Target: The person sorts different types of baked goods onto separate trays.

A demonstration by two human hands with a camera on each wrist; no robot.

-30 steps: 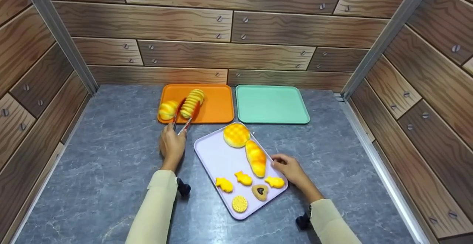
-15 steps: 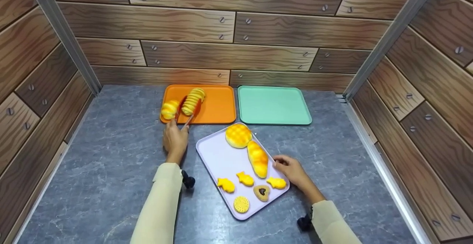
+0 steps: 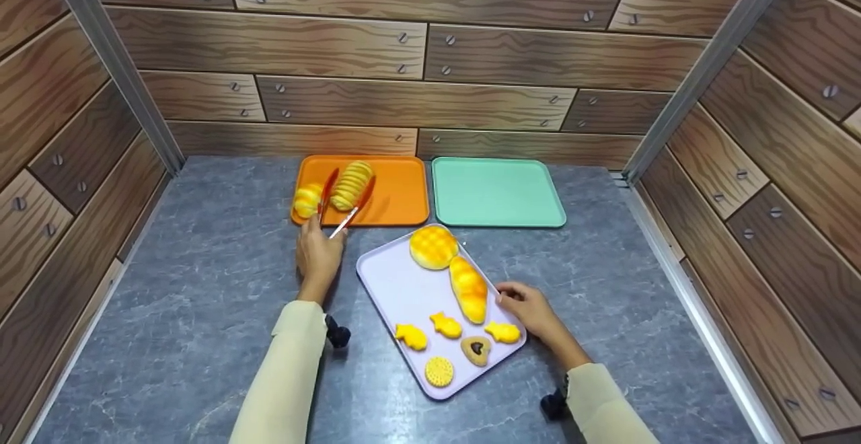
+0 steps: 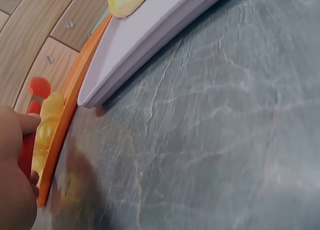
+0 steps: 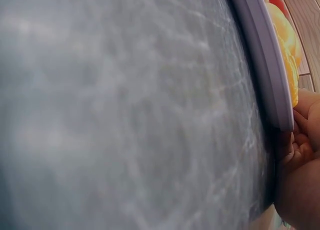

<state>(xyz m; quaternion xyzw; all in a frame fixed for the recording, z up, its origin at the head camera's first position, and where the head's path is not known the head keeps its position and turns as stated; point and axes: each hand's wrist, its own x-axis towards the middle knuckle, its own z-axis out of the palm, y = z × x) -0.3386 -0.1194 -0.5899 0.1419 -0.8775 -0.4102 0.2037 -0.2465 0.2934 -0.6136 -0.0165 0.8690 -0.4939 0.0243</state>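
My left hand (image 3: 319, 254) grips red-tipped tongs (image 3: 344, 220) at the front edge of the orange tray (image 3: 397, 192). The arms of the tongs stand apart, one on each side of a ridged spiral bread roll (image 3: 352, 186) lying on that tray. A rounder striped bun (image 3: 308, 200) lies left of the tongs. My right hand (image 3: 529, 306) holds the right rim of a tilted lilac tray (image 3: 397, 279); in the right wrist view, fingers (image 5: 300, 152) curl at its edge. On this tray lie a round bun (image 3: 433, 247) and a long bread (image 3: 469, 289).
Several fish-shaped pieces (image 3: 446, 325), a heart cookie (image 3: 476, 350) and a round biscuit (image 3: 439, 371) lie on the near part of the lilac tray. A mint green tray (image 3: 498, 192) stands right of the orange one. Wood-patterned walls (image 3: 417, 47) enclose the grey marbled tabletop (image 3: 202, 296).
The arms of the tongs have spread wider about the spiral roll, which now lies on the orange tray between them. My right hand keeps its place on the lilac tray.
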